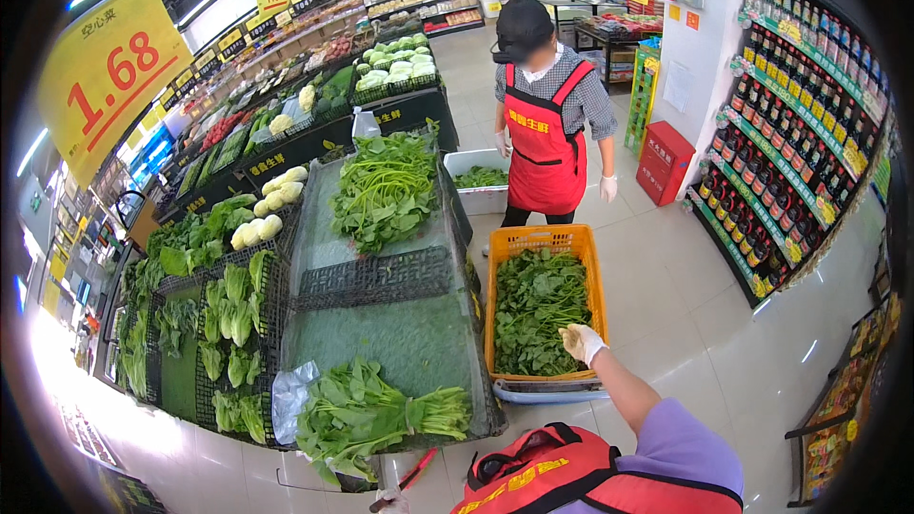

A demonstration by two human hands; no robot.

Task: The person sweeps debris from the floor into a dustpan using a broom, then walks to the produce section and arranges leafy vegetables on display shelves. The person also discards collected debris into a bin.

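Note:
My right hand point(583, 343), in a white glove with a stained palm, is over the near right part of an orange plastic crate point(597, 278). Loose leafy greens point(539, 314) fill the crate, and nothing shows in that hand. At the bottom edge my left hand point(393, 502), also gloved and partly cut off, grips a slim tool with a dark handle and red part point(418, 470). Above it, a bundle of leafy greens point(378, 403) lies on the near end of the green-covered display stand point(378, 332), its stems pointing right. A clear plastic bag point(293, 400) lies beside the bundle.
A co-worker point(546, 121) in a red apron stands behind the crate, beside a white foam box point(475, 200) of greens. More greens point(385, 189) are heaped on the stand's far end. Bottle shelves point(792, 135) and a red metal box point(664, 163) are at right; price signs point(114, 78) hang upper left.

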